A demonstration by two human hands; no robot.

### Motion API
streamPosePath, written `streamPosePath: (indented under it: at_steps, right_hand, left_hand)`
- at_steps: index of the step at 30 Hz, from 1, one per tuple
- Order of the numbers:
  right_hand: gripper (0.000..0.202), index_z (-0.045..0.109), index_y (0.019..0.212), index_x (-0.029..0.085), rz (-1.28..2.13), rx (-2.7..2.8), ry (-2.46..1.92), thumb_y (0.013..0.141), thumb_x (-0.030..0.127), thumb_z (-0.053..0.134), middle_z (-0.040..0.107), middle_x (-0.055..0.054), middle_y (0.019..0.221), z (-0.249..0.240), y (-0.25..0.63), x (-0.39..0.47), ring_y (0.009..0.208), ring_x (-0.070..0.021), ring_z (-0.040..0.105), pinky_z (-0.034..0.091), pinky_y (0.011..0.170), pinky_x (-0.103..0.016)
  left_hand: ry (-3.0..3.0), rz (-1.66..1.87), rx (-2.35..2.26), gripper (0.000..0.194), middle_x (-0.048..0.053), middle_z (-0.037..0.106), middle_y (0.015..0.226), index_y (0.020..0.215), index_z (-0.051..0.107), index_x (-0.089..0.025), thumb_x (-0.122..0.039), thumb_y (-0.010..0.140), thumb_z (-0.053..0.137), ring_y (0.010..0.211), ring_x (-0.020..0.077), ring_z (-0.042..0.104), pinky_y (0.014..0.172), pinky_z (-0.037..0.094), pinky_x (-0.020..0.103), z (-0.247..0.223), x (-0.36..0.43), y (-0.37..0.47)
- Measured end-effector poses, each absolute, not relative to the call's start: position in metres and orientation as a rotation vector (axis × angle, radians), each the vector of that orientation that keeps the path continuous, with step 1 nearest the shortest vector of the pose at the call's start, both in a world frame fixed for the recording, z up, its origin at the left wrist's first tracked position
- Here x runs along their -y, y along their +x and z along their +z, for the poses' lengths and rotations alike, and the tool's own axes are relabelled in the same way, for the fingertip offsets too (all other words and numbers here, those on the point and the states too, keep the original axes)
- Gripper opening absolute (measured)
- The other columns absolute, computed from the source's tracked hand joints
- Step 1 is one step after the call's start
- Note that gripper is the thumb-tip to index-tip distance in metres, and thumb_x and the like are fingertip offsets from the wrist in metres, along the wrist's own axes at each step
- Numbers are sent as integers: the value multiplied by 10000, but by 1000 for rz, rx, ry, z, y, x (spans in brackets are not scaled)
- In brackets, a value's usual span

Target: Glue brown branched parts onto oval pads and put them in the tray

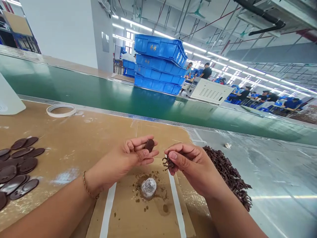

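My left hand (138,152) pinches a small dark brown oval piece (149,145) between thumb and fingers. In my right hand (185,157) is a dark brown piece with thin curled prongs (168,163), gripped between thumb and fingertips. The two hands are apart, above a small clear cup (148,187) that has white residue on it. Under the cup lies a cardboard sheet (138,218) with white tape strips and brown spots. A heap of dark brown pronged pieces (228,175) lies beyond my right hand. Several dark brown oval discs (19,162) are piled at the left.
A roll of tape (61,110) lies at the back left, near a pale translucent container (10,96). Behind the table runs a green conveyor belt (111,96), with stacked blue crates (159,64) and a vented white box (210,90) beyond. Several people sit or stand far off right.
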State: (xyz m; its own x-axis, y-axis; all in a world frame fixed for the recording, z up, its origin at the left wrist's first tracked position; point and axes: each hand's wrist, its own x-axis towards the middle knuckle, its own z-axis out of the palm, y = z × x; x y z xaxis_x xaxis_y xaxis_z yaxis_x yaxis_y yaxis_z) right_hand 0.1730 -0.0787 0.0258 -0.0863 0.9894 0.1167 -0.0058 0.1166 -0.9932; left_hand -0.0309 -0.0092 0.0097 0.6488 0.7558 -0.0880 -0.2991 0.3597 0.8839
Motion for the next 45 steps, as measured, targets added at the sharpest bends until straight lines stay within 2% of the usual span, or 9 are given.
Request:
streamPosePath:
  at_steps: [4, 8, 15, 21, 31, 36, 40, 42, 45]
  right_hand:
    - [155, 740, 877, 198, 1137, 1355, -1071, 856, 351, 728, 653, -11, 736, 26, 174, 79, 616, -104, 577, 504, 578, -236]
    - [191, 711, 844, 188, 955, 1389, -1144, 842, 378, 731, 640, -1, 693, 31, 170, 79, 564, -105, 562, 493, 540, -240]
    - [120, 723, 893, 180, 657, 1996, -1258, 932, 210, 614, 688, -22, 814, 39, 161, 90, 755, -125, 626, 479, 699, -247]
    - [205, 745, 927, 164, 365, 2349, -1256, 953, 160, 542, 676, -48, 809, 36, 152, 92, 752, -149, 611, 462, 697, -269]
    - [221, 759, 918, 131, 326, 2409, -1235, 955, 157, 542, 690, -68, 773, 31, 141, 91, 758, -173, 607, 457, 666, -293]
    - [113, 747, 891, 206, 441, 2073, -1251, 913, 191, 637, 703, -21, 781, 35, 149, 94, 716, -140, 627, 485, 662, -268]
    - [77, 753, 876, 289, 601, 1414, -1204, 867, 355, 716, 713, 1, 823, 33, 167, 87, 635, -127, 586, 501, 595, -268]
    - [112, 763, 857, 291, 707, 1271, -1159, 839, 399, 739, 711, -2, 840, 30, 174, 82, 599, -117, 561, 500, 575, -271]
    - [101, 767, 857, 283, 796, 1230, -1095, 837, 379, 747, 710, -1, 844, 27, 177, 79, 607, -109, 581, 511, 590, -263]
  left_hand:
    - [1034, 745, -541, 352, 24, 681, 1265, 1163, 689, -291, -212, 825, 744, 1121, 213, 671, 934, 567, 268, 6, 8, -32]
    - [1140, 782, -553, 370, 24, 705, 1214, 1126, 708, -284, -211, 773, 793, 1009, 188, 713, 906, 562, 244, 7, 4, -34]
    - [1212, 967, -628, 358, 27, 725, 1122, 1095, 709, -243, -226, 751, 808, 866, 125, 690, 838, 570, 239, 11, -4, -38]
    - [1252, 1037, -684, 347, 36, 707, 1088, 1089, 704, -207, -223, 754, 791, 887, 124, 640, 796, 559, 234, 7, -8, -37]
    - [1210, 1096, -717, 336, 49, 717, 1034, 1052, 712, -172, -182, 725, 790, 858, 132, 642, 762, 558, 249, 13, -6, -34]
    - [1197, 1121, -698, 327, 48, 722, 1048, 1054, 710, -176, -164, 734, 781, 882, 135, 649, 775, 557, 246, 12, -7, -36]
    - [1210, 1059, -622, 356, 39, 731, 1064, 1089, 707, -216, -157, 746, 783, 906, 135, 661, 802, 559, 237, 13, -5, -35]
    - [1213, 982, -596, 352, 31, 743, 1060, 1080, 718, -241, -162, 744, 793, 886, 124, 669, 810, 553, 217, 14, 0, -32]
    - [1225, 874, -549, 298, 19, 757, 955, 1031, 750, -255, -172, 748, 797, 834, 106, 663, 787, 542, 181, 14, 11, -27]
